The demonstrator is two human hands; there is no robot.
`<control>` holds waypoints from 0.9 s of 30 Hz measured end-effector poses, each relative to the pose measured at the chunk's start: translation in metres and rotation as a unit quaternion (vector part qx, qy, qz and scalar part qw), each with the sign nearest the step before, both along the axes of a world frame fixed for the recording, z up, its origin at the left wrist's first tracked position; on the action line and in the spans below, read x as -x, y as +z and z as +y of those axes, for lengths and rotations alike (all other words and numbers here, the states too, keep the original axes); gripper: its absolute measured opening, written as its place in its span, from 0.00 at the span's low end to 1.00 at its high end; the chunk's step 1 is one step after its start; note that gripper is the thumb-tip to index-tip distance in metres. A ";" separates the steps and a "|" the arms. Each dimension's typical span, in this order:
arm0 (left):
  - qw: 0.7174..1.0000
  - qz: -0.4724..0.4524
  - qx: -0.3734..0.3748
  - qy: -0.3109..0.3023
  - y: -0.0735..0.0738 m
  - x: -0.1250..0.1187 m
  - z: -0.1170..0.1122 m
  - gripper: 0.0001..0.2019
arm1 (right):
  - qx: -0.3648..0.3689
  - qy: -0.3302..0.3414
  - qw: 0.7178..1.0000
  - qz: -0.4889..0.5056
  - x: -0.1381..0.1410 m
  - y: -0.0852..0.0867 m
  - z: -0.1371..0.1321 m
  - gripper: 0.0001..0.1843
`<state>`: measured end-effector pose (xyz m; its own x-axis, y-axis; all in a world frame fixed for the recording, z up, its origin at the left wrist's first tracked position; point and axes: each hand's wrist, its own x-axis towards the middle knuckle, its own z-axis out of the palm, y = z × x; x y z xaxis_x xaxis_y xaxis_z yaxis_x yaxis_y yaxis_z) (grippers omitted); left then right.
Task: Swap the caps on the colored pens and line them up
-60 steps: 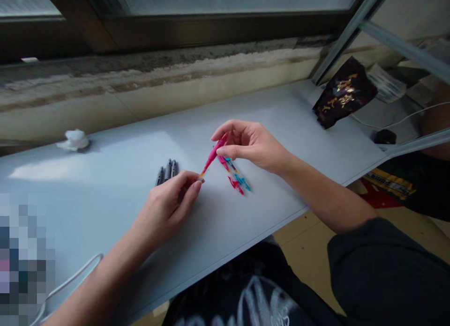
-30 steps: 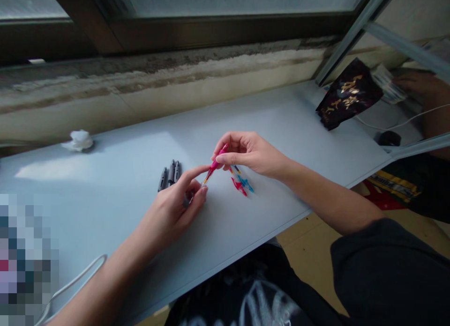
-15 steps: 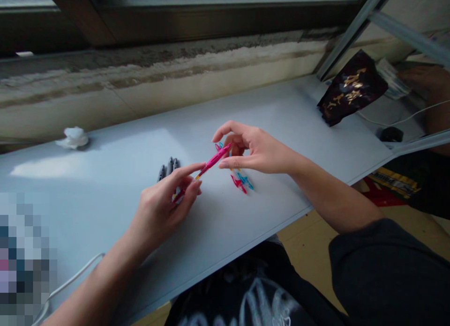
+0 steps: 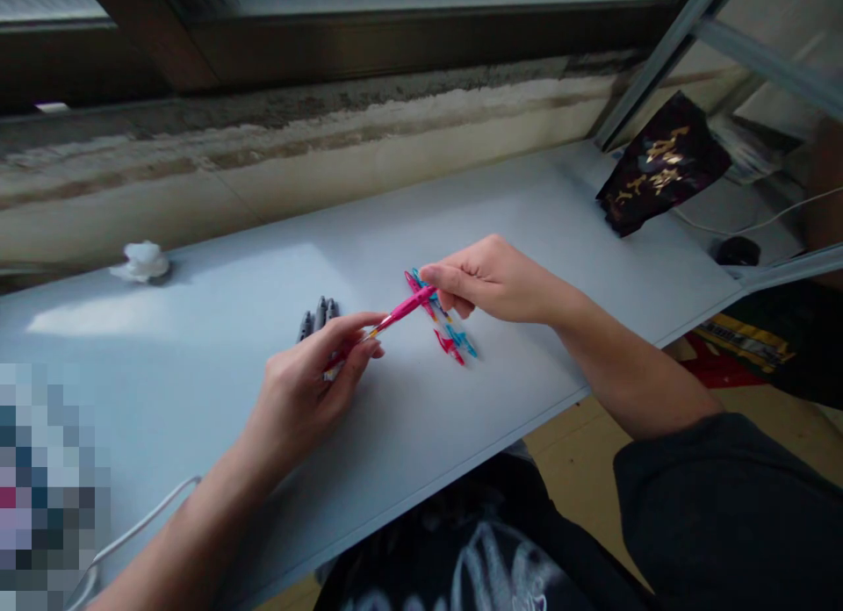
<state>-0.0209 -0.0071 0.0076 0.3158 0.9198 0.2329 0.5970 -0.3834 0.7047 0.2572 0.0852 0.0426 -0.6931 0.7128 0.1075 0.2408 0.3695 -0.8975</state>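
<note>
A person seated at a pale table (image 4: 527, 198) holds a pink pen (image 4: 403, 310) btwn both hands, just above the surface. The left hand (image 4: 306, 387) comes in from the lower left w/ the forearm bare. Its thumb and forefinger are closed on the pen's lower end and the other fingers are curled beneath. The right hand (image 4: 495, 282) reaches across from the right, knuckles up, fingers folded in, w/ the thumb and fingertip pinched on the pen's upper end. The pen slants up from left to right, and its upper end crosses over a small cluster of loose pens (image 4: 454, 337) in red and blue that lie flat on the table just under the right hand. Three grey markers (image 4: 317, 314) lie side by side just beyond the left hand's fingertips, apart from the coloured ones.

Farther left, near the back edge, sits a crumpled white tissue (image 4: 142, 260). A dark foil bag (image 4: 662, 168) w/ gold print is at the far right corner, and near it is a small black object (image 4: 737, 249), possibly a mouse, too dim to tell. A white cable (image 4: 135, 530) loops over the near edge at lower left. Behind the table runs a stained, rough ledge (image 4: 296, 146) below a dark-framed window (image 4: 395, 32). A tan floor (image 4: 580, 488) shows beyond the table's front edge, beside the person's dark clothing.
</note>
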 end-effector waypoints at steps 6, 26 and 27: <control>1.000 -0.007 0.008 0.010 0.000 -0.001 0.000 0.13 | -0.022 0.009 0.999 0.023 0.002 -0.003 0.000 0.19; 0.994 -0.068 0.080 0.010 0.004 -0.006 -0.006 0.15 | -0.027 0.014 0.999 0.022 0.009 -0.002 -0.007 0.26; 0.994 -0.069 0.083 0.015 0.004 -0.006 -0.006 0.14 | -0.029 0.019 0.999 0.021 0.009 -0.001 -0.007 0.26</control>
<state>-0.0145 -0.0132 0.0118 0.2638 0.9576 0.1161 0.4991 -0.2385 0.8331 0.2487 0.0786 0.0414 -0.7138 0.6773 0.1779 0.1875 0.4296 -0.8833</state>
